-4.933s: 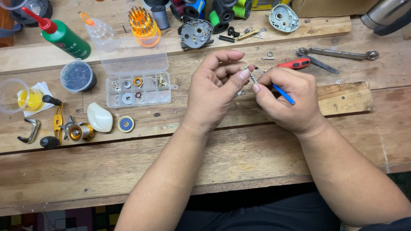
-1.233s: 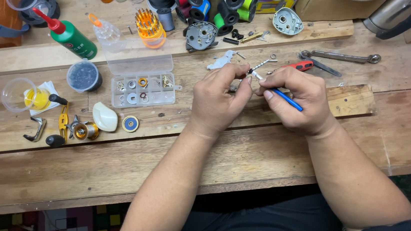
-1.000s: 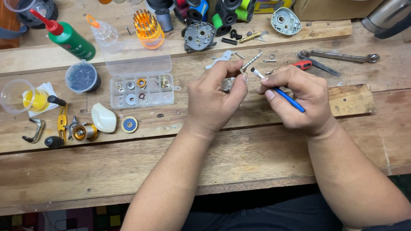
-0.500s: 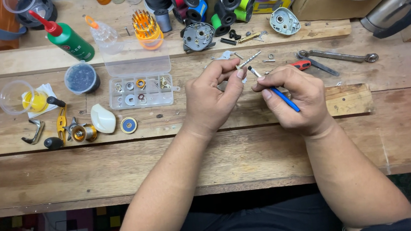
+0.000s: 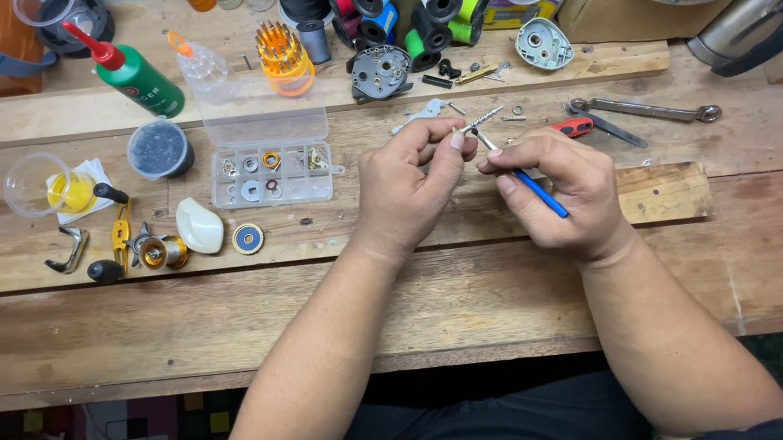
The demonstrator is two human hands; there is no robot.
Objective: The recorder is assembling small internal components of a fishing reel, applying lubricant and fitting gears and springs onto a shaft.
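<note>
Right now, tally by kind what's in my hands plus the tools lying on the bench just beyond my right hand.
thin metal shaft, pinched in the left hand: 1
blue-handled tool, held in the right hand: 1
red-handled tool: 1
metal wrench: 1
Total: 4

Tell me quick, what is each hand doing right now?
Left hand: closed, pinching a small threaded metal shaft between its fingertips.
Right hand: closed on a thin blue-handled tool, tip at the shaft.
</note>
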